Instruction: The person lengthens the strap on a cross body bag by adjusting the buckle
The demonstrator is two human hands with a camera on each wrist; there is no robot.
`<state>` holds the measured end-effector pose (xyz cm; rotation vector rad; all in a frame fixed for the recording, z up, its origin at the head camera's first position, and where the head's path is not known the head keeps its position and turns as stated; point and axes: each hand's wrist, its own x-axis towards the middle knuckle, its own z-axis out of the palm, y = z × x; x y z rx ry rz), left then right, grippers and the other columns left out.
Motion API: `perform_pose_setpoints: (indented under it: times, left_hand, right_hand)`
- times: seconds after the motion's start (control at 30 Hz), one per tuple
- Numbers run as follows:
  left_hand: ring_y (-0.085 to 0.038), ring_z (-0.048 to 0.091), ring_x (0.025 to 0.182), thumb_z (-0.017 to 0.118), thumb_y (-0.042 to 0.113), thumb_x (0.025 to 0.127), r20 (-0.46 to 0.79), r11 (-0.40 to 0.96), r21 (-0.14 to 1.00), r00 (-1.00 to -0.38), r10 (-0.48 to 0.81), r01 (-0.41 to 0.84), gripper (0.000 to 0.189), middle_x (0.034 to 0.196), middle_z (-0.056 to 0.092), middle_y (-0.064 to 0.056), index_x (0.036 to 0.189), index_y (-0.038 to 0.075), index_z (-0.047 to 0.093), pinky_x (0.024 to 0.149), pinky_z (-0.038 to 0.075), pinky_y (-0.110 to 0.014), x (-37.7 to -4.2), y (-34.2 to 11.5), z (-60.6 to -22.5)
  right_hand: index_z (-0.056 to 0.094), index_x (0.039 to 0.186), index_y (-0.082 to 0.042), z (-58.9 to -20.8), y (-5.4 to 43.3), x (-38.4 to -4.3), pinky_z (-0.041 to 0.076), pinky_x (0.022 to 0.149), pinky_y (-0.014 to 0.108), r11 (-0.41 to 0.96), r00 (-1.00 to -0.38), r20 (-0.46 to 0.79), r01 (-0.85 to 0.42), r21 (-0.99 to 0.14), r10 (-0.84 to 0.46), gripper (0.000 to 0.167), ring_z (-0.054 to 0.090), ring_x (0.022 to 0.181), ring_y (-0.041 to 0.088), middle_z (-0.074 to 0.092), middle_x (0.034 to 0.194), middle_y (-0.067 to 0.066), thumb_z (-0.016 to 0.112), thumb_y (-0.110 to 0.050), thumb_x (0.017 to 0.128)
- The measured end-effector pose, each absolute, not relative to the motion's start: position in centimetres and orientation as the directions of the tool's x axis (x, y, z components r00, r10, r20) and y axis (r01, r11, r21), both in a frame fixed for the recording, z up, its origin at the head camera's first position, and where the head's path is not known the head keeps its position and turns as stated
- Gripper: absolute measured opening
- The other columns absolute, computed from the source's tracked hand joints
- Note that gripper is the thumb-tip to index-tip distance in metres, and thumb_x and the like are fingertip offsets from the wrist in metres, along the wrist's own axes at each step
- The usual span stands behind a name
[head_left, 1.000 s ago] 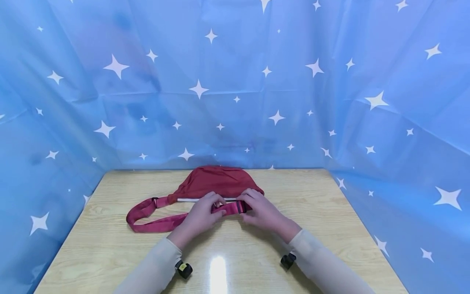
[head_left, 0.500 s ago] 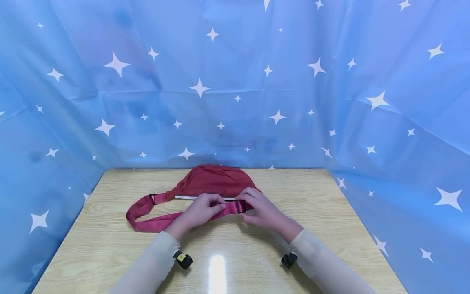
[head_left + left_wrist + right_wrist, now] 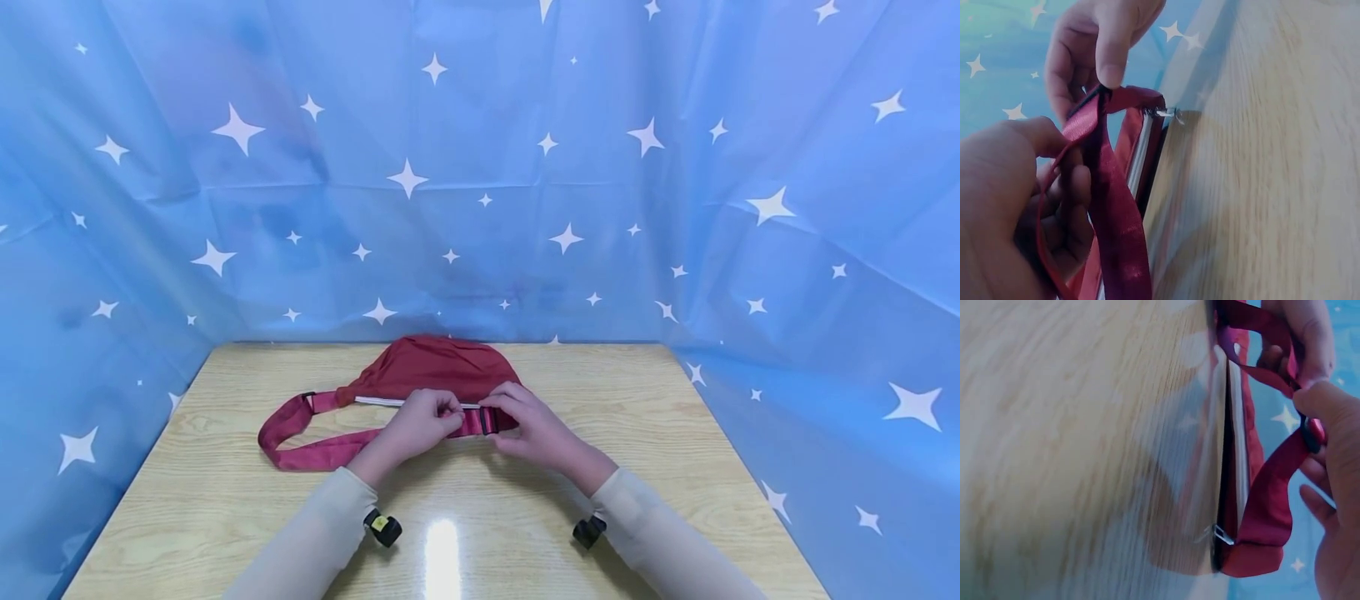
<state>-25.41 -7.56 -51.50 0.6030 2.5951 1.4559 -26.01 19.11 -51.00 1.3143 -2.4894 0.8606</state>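
A dark red waist bag (image 3: 438, 367) lies toward the table's far edge, its white-edged zipper (image 3: 1238, 437) facing the person. Its crimson strap (image 3: 322, 454) loops out to the left and comes back in front of the bag. My left hand (image 3: 423, 423) pinches the strap between thumb and fingers, a fold of webbing (image 3: 1085, 128) rising through its grip. At the strap's right part, my right hand (image 3: 536, 427) holds a black strap slider (image 3: 1309, 432) with thumb and fingertips. The strap's sewn end (image 3: 1266, 534) joins the bag beside the metal zipper pull (image 3: 1224, 535).
A light wood table (image 3: 652, 500) bears the bag. Blue cloth (image 3: 480, 167) printed with white stars stands behind and at both sides. A second black slider (image 3: 308, 395) sits on the strap's left part. Each wrist wears a small black camera (image 3: 384, 527).
The bag has shifted slightly left. My left hand has moved a little along the strap, first left and then back right, its fingers now curled tighter. The right hand stays at the slider.
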Motion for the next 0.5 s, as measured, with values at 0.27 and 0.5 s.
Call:
perform_pose_setpoints:
  times: [0.27,0.5]
  left_hand:
    - [-0.006,0.049,0.061,0.079,0.017,0.102,0.13,0.461,0.837,-0.925,0.357,0.296,0.013,0.071,0.063,0.009,0.09,0.019,0.079,0.059,0.042,-0.025,-25.3,-7.0,-51.2]
    - [-0.007,0.052,0.063,0.077,0.018,0.106,0.12,0.455,0.845,-0.929,0.351,0.281,0.012,0.076,0.067,0.008,0.094,0.019,0.08,0.061,0.045,-0.026,-25.1,-6.0,-51.2]
  right_hand:
    - [0.072,0.134,-0.007,-51.0,19.0,-26.1,0.056,0.099,0.034,0.431,-0.582,0.433,-0.808,-0.402,-0.688,0.05,0.06,0.116,0.014,0.064,0.127,0.0,0.089,-0.004,0.087]
    - [0.072,0.136,-0.006,-51.3,18.5,-26.1,0.057,0.099,0.035,0.452,-0.584,0.415,-0.808,-0.377,-0.698,0.049,0.06,0.117,0.017,0.064,0.127,0.003,0.09,-0.008,0.091]
